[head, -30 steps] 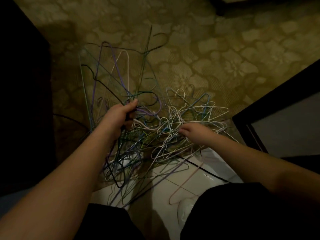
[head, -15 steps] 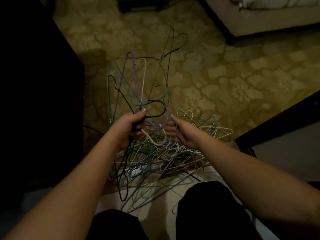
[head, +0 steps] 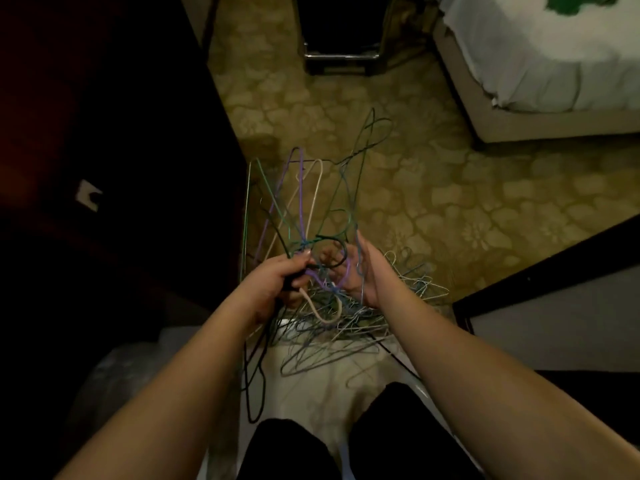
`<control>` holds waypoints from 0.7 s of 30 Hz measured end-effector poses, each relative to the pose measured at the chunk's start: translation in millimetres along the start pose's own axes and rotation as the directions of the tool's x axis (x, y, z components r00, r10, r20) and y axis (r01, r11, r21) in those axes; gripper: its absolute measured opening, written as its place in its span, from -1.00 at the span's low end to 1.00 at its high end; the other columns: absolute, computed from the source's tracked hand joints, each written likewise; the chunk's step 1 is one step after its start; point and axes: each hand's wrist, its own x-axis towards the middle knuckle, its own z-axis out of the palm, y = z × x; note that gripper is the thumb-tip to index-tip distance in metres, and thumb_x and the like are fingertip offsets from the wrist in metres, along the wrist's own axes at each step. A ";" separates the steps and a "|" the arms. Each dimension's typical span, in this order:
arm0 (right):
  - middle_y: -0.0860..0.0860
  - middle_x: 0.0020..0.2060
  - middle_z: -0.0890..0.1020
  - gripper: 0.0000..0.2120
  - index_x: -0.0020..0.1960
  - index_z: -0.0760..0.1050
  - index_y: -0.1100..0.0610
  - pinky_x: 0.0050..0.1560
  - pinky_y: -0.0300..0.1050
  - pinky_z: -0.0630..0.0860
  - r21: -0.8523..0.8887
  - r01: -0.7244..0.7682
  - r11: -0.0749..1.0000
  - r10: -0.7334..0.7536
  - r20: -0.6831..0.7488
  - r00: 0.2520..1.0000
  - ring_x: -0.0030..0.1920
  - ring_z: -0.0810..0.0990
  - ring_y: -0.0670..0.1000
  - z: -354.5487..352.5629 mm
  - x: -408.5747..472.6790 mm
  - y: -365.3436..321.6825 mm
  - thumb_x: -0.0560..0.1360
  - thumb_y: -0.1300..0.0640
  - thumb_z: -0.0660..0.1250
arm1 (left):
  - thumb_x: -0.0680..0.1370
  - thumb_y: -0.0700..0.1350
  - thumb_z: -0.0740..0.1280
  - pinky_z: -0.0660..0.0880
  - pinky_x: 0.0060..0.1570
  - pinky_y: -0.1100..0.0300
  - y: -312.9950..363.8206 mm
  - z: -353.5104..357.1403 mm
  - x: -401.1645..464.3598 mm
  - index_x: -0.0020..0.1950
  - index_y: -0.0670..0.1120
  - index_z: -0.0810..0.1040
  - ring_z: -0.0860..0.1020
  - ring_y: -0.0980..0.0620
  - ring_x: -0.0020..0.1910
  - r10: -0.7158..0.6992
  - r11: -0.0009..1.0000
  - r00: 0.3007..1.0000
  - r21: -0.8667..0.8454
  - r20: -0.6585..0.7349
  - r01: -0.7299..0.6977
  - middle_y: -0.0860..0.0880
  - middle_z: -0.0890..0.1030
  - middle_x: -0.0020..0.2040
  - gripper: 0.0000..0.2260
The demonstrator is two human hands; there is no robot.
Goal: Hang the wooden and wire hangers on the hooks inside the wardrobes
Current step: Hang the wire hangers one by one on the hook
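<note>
My left hand (head: 273,284) grips a bunch of wire hangers (head: 301,202) by their hooks; purple, cream, green and dark ones fan upward from the fist. My right hand (head: 363,271) is beside it with fingers extended among the hooks, touching a thin grey wire that runs along the palm. Below both hands a tangled pile of wire hangers (head: 349,327) lies on the floor, partly on the carpet and partly on white tiles. No wooden hanger is visible.
A dark wardrobe (head: 121,150) fills the left side. A dark-framed panel (head: 554,289) stands at the right. A bed with a white sheet (head: 540,53) is at the top right, and a dark stand with a chrome bar (head: 341,57) at the top. Patterned carpet (head: 467,202) lies between.
My left hand has lifted the bunch of hangers higher off the pile. My right hand left the pile and moved up to the hooks beside my left hand. The view tilted up, revealing the bed.
</note>
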 end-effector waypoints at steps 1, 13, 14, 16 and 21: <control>0.15 0.11 0.63 -0.40 0.27 0.51 0.17 0.04 0.00 0.51 0.006 0.005 1.000 -0.005 -0.035 0.999 0.06 0.59 0.15 10.2 -20.3 -2.1 0.49 -0.29 0.26 | 0.56 -0.04 0.24 0.10 -0.52 0.27 8.2 3.9 -19.4 -0.13 -0.11 0.47 0.20 0.09 -0.54 0.006 1.000 1.000 0.005 -0.010 -0.006 0.01 0.32 -0.46 -0.84; -0.06 -0.45 0.26 -0.67 -0.17 0.37 0.09 -0.38 -0.20 0.22 0.199 0.121 0.973 -0.127 0.017 0.992 -0.50 0.22 -0.07 99.6 -206.8 -19.5 0.62 -0.13 0.16 | 0.59 -0.01 0.32 0.36 -0.52 0.31 64.7 40.2 -206.0 -0.02 -0.13 0.54 0.49 0.13 -0.49 0.128 0.990 0.934 0.092 -0.335 -0.103 -0.04 0.57 -0.31 -0.82; -0.06 -0.45 0.25 -0.67 -0.17 0.38 0.10 -0.39 -0.20 0.22 0.196 0.134 0.971 -0.143 0.033 0.989 -0.50 0.21 -0.07 103.8 -214.9 -17.3 0.63 -0.12 0.15 | 0.58 -0.01 0.33 0.35 -0.53 0.31 64.4 43.7 -216.0 -0.04 -0.13 0.54 0.48 0.14 -0.52 0.145 0.989 0.928 0.085 -0.343 -0.123 -0.03 0.56 -0.33 -0.82; -0.06 -0.46 0.24 -0.66 -0.17 0.40 0.10 -0.43 -0.20 0.26 0.179 0.162 0.971 -0.175 0.061 0.983 -0.50 0.21 -0.07 109.4 -230.1 -12.0 0.64 -0.11 0.14 | 0.57 -0.05 0.35 0.35 -0.56 0.34 62.0 51.2 -233.5 -0.04 -0.16 0.53 0.48 0.19 -0.54 0.167 0.986 0.911 0.047 -0.376 -0.162 -0.01 0.55 -0.34 -0.83; -0.05 -0.47 0.24 -0.66 -0.19 0.39 0.09 -0.39 -0.19 0.21 0.136 0.145 0.980 -0.160 0.109 0.981 -0.48 0.19 -0.07 108.1 -263.4 0.8 0.64 -0.10 0.14 | 0.57 -0.16 0.33 0.36 -0.57 0.42 46.7 74.4 -265.3 -0.04 -0.17 0.52 0.50 0.21 -0.52 0.183 0.977 0.847 -0.001 -0.499 -0.211 -0.03 0.53 -0.27 -0.92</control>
